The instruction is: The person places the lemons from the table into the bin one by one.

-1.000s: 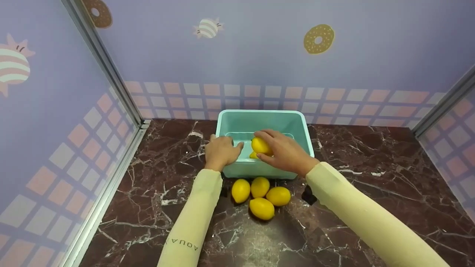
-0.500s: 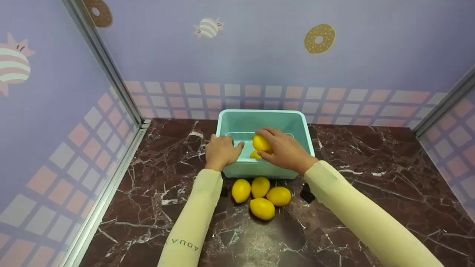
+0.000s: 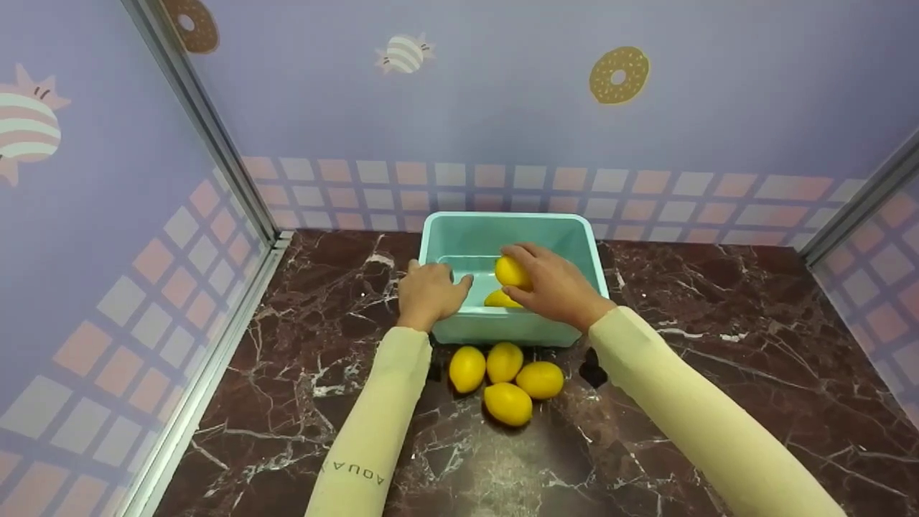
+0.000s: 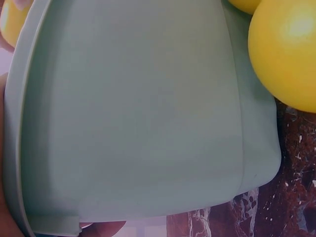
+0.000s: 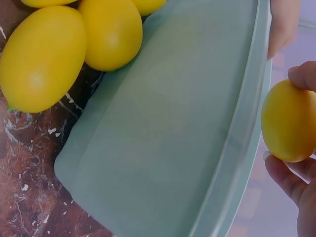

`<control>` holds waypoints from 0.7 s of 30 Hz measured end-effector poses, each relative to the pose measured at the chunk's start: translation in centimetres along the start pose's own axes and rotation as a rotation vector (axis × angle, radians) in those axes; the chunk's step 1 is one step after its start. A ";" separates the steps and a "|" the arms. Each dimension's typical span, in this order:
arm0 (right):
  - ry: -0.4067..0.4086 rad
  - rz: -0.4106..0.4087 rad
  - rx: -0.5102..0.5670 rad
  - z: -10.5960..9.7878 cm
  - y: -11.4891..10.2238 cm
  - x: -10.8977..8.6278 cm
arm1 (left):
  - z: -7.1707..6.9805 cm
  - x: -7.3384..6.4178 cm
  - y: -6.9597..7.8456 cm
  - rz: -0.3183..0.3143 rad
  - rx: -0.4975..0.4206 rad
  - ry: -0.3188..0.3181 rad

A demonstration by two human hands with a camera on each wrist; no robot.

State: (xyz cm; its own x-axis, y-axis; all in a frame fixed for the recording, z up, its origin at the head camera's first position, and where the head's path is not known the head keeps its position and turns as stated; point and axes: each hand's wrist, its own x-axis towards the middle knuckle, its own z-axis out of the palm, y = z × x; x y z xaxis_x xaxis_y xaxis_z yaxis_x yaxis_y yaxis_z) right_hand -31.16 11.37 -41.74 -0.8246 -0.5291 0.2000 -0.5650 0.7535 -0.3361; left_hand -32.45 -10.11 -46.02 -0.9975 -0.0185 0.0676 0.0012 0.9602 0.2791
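Note:
A pale teal plastic tub (image 3: pixel 502 327) stands near the back wall. My left hand (image 3: pixel 431 293) holds its left side near the front corner, thumb over the inside. Above the tub's inside, my right hand (image 3: pixel 556 287) grips a lemon (image 3: pixel 511 272) between thumb and fingers. The right wrist view shows this held lemon (image 5: pixel 290 123) just past the rim. Another lemon (image 3: pixel 502 298) lies in the tub, partly hidden by the front rim and right hand. Several lemons sit bunched before the tub, the nearest lemon (image 3: pixel 508 403) in front.
The tabletop (image 3: pixel 344 402) is dark red-brown marble-patterned. A purple wall (image 3: pixel 502 129) with printed squares and sweets rises close behind the tub. A metal-framed panel (image 3: pixel 79 287) borders the left side, and another panel (image 3: pixel 883 280) stands at the right.
My right hand has shifted slightly right and away with its lemon, so more of the lemon inside the tub shows. The left hand and the lemons on the table stay put.

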 end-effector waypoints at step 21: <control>-0.016 0.030 -0.022 -0.1 0.7 0.5 | -0.1 -0.2 -0.1 0.005 -0.010 0.005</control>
State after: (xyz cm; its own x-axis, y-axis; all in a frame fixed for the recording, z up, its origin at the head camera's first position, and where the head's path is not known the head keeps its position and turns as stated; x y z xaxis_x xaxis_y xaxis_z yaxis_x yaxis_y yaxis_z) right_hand -31.97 11.71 -41.76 -0.8410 -0.5118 0.1753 -0.5402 0.7778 -0.3212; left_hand -32.29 -10.20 -45.98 -0.9971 -0.0151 0.0742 0.0070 0.9576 0.2881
